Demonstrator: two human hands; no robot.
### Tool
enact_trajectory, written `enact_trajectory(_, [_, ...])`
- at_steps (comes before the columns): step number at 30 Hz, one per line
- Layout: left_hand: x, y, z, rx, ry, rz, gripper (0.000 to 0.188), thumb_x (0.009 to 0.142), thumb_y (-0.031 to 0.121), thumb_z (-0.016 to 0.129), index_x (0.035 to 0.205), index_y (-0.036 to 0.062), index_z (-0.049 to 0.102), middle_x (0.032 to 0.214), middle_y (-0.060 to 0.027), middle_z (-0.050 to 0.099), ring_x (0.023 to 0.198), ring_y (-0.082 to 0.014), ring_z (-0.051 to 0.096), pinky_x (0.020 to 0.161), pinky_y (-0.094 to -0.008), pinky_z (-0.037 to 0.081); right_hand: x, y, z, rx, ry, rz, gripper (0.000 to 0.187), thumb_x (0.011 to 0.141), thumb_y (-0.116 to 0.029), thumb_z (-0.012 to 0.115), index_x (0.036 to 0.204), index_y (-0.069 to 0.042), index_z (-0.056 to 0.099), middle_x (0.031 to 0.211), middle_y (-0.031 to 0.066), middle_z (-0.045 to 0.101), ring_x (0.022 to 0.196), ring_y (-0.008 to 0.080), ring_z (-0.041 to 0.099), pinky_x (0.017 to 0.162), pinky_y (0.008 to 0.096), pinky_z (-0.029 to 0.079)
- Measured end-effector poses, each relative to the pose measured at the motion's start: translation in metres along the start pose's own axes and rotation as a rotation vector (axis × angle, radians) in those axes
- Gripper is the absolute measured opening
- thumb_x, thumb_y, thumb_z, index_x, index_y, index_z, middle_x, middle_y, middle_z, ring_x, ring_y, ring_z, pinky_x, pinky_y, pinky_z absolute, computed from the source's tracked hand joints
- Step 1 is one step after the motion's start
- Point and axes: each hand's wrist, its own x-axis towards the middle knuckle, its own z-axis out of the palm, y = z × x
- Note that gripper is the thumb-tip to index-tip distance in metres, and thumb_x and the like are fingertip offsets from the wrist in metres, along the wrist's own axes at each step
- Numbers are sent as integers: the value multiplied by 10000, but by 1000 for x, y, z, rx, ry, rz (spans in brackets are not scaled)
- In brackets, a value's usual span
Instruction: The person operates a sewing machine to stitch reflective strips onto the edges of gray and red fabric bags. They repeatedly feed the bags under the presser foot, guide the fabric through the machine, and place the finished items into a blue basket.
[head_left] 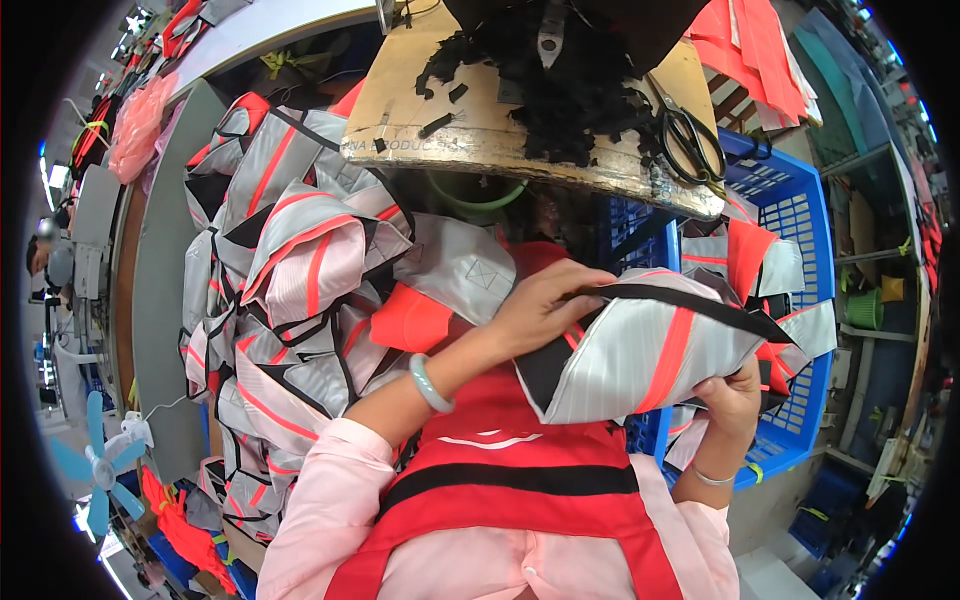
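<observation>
A grey, stiff-looking sewn fabric piece (600,375) with a bright coral stripe and black edging is held up before my red apron (470,505). My left hand (550,305) pinches its upper left corner by the black edge. At its lower right side, my right hand (733,398) grips the edge, thumb on the front and the other fingers partly hidden behind. Close to my left wrist lies a coral fabric part (412,318), beside a grey panel (460,265) with a stitched crossed square.
Many similar grey and coral pieces (290,170) are heaped on the left. Ahead, a worn wooden worktable (400,95) carries black fabric scraps (560,110) and black-handled scissors (690,145) at its right edge. A blue plastic basket (822,240) with more pieces stands right.
</observation>
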Motion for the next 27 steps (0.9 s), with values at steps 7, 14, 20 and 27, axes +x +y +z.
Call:
enact_trajectory(7, [2, 53, -9, 286, 165, 160, 392, 826, -30, 577, 1211, 41, 593, 939, -138, 642, 767, -264, 627, 668, -326, 497, 9, -10, -19, -2, 283, -24, 434, 836, -28, 621, 1245, 91, 537, 1122, 100, 643, 966, 173, 624, 896, 316, 471])
enact_trajectory(14, [7, 76, -50, 727, 105, 117, 360, 834, 70, 614, 1182, 161, 631, 799, -108, 567, 689, -298, 590, 580, -377, 481, 71, -67, 80, -1439, -71, -712, 457, 831, -242, 666, 1219, -14, 585, 1213, 192, 584, 1131, 350, 538, 990, 418, 404])
enact_trajectory(20, [16, 79, -91, 504, 45, 206, 250, 845, 49, 634, 1093, 67, 655, 928, -112, 644, 947, -292, 623, 814, -354, 497, 122, -37, 76, -1041, -355, -197, 317, 790, -279, 713, 966, -24, 648, 943, 159, 638, 927, 347, 586, 844, 389, 463])
enact_trajectory(27, [36, 79, -121, 160, -38, -195, 204, 948, 179, 549, 991, -9, 613, 853, -60, 594, 817, -124, 533, 736, -273, 444, 156, -12, 81, -736, -243, -64, 290, 792, -223, 672, 949, 16, 621, 796, 140, 640, 717, 203, 607, 670, 316, 477])
